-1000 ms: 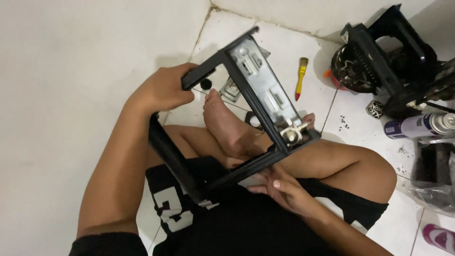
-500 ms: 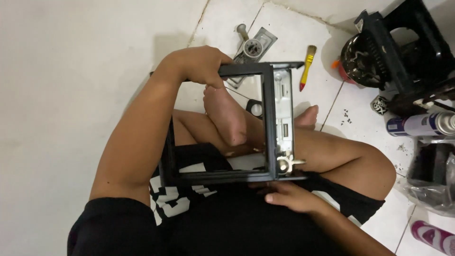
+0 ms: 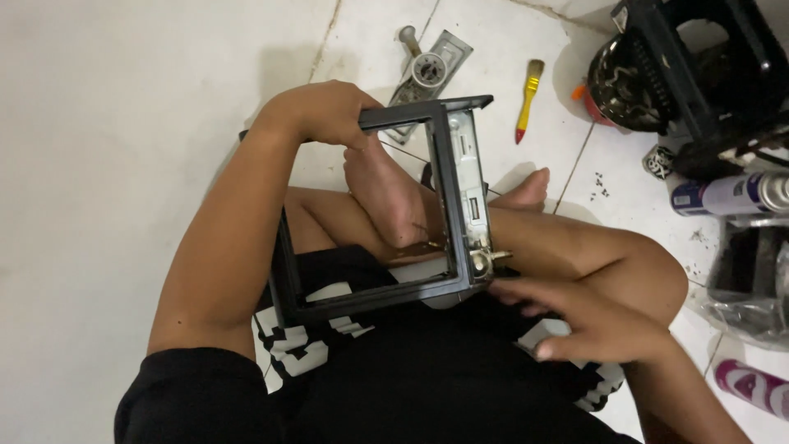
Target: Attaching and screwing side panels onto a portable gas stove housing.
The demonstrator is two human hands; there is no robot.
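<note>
Lighting's pretty flat and soft, kinda dim indoor light bouncing off the white floor tiles [image 3: 99,164], which look a bit grey and grainy. There's a soft shadow on the tiles just above the left hand [image 3: 316,111] and under the yellow brush [image 3: 528,97]. The right hand [image 3: 588,321] is slightly motion-blurred. Black shorts [image 3: 427,370] are just a dark blob, no detail. Small glare on the spray can [image 3: 727,193].

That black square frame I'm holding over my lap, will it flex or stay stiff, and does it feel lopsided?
The black frame probably stays stiff: the left hand holds it by one corner without visible sagging. It is likely lopsided, since the metal mechanism sits along only one side, by the right hand. Its open shape suggests modest weight.
</note>
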